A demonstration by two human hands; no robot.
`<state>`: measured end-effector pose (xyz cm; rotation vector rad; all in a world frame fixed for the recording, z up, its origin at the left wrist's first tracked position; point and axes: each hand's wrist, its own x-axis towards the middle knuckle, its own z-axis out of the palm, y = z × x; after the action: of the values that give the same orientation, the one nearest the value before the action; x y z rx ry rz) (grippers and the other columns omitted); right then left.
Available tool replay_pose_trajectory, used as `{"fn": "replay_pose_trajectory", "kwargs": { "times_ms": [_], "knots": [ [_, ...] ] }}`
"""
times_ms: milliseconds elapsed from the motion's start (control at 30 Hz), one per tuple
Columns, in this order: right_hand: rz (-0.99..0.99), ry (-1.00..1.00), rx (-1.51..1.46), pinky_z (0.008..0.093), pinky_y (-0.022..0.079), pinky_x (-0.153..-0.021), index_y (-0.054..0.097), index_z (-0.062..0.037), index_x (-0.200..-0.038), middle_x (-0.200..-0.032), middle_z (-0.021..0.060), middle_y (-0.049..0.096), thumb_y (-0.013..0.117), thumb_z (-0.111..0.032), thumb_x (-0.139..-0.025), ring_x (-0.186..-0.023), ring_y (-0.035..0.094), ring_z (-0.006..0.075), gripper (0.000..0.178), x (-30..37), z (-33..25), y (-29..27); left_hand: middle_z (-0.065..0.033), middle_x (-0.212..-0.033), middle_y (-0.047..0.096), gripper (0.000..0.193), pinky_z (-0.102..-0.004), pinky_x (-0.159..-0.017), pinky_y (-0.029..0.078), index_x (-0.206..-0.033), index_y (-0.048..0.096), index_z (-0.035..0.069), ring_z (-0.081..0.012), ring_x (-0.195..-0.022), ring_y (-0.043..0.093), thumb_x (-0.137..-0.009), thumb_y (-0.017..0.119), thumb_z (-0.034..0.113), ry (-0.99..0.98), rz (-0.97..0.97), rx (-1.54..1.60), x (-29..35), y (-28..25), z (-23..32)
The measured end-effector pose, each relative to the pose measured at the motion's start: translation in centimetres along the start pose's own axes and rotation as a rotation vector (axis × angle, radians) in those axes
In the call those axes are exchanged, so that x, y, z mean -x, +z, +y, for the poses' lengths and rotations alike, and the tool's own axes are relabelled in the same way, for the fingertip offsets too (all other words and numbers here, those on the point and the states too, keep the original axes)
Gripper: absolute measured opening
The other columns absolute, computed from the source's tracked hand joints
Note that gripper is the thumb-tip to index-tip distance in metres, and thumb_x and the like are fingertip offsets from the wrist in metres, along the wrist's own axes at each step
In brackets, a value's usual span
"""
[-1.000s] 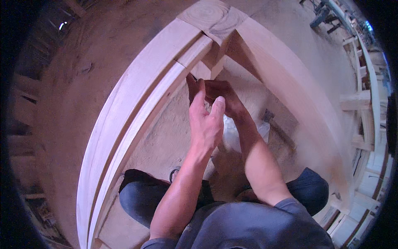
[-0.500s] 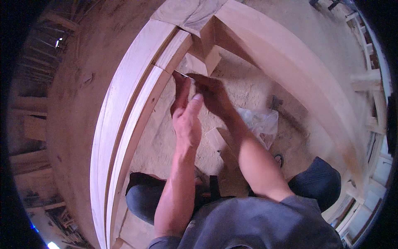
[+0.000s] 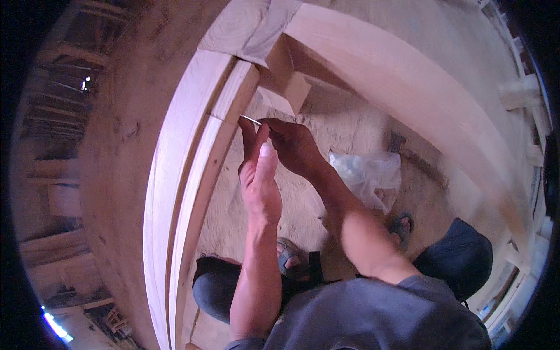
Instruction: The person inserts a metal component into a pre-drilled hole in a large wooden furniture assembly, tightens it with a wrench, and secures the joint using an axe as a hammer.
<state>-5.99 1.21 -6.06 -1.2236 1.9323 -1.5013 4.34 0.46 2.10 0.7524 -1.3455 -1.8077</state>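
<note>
Crouching inside the big wooden frame (image 3: 192,175), we hold a thin metal pin or nail (image 3: 251,120) between both hands, close against the inner rail of the frame where two moulded pieces meet; our right hand (image 3: 294,146) has its fingers (image 3: 274,123) pinched together on the near end of that sliver, while our left hand (image 3: 259,175) stands edge-up just beside it, fingers (image 3: 256,140) straight and pressed together, their tips touching or nearly touching the pin, though we cannot tell whether they truly grip it. To do this well, we judge that the pin should be kept steady and square to the rail, the left fingers bracing it near the tip so it does not wander, the right hand keeping a light pinch rather than a hard one. A clear plastic bag (image 3: 367,175) lies on the sawdust floor (image 3: 303,210) near our right forearm; our sandalled feet (image 3: 402,224) show below. Compared with half a second ago, both hands have shifted closer to the rail joint, and the pin now shows plainly as a bright line; the bag lies as it did.
</note>
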Motion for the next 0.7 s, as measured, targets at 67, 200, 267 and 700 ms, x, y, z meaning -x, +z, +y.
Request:
{"fn": "replay_pose_trajectory", "kwargs": {
  "times_ms": [67, 200, 267, 700],
  "knots": [
    [-0.071, -0.012, 0.204, 0.0493, 0.055, -0.077, 0.065, -0.0111, -0.122, -0.100, 0.0195, 0.071, 0.058, -0.010, -0.089, -0.090, 0.069, 0.0386, 0.034, 0.1, -3.0, -1.7, -0.0230, -0.151, 0.042, 0.059, -0.0395, -0.122, 0.019, -0.147, 0.037, -0.011, -0.0284, -0.144, 0.036, -0.103, 0.047, 0.026, -0.031, -0.002, 0.010, 0.4, -1.3, 1.1],
    [-0.185, 0.119, 0.487, 0.0475, 0.056, -0.077, 0.066, -0.0116, -0.121, -0.100, 0.0159, 0.072, 0.059, -0.012, -0.088, -0.090, 0.070, 0.0379, 0.033, 0.4, -11.8, -4.7, -0.0226, -0.148, 0.047, 0.056, -0.0400, -0.118, 0.028, -0.146, 0.040, -0.009, -0.0292, -0.138, 0.045, -0.102, 0.047, 0.025, -0.031, 0.033, 0.163, 1.1, -1.2, 2.3],
    [-0.139, 0.126, 0.372, 0.0461, 0.056, -0.078, 0.067, -0.0115, -0.120, -0.101, 0.0152, 0.073, 0.059, -0.012, -0.088, -0.090, 0.070, 0.0375, 0.033, 0.1, -11.0, -4.5, -0.0231, -0.148, 0.047, 0.056, -0.0404, -0.118, 0.029, -0.144, 0.042, -0.012, -0.0293, -0.138, 0.045, -0.102, 0.048, 0.026, -0.048, 0.003, 0.096, 1.0, -1.7, 1.6],
    [-0.067, 0.121, 0.483, 0.0489, 0.055, -0.070, 0.069, -0.0087, -0.108, -0.087, 0.0196, 0.071, 0.061, -0.010, -0.079, -0.082, 0.070, 0.0386, 0.029, -0.2, -11.1, -4.8, -0.0172, -0.149, 0.046, 0.060, -0.0365, -0.114, 0.031, -0.143, 0.048, -0.007, -0.0242, -0.134, 0.047, -0.102, 0.054, 0.036, -0.093, -0.042, 0.074, 1.0, -1.2, 1.6]
  ]
}}
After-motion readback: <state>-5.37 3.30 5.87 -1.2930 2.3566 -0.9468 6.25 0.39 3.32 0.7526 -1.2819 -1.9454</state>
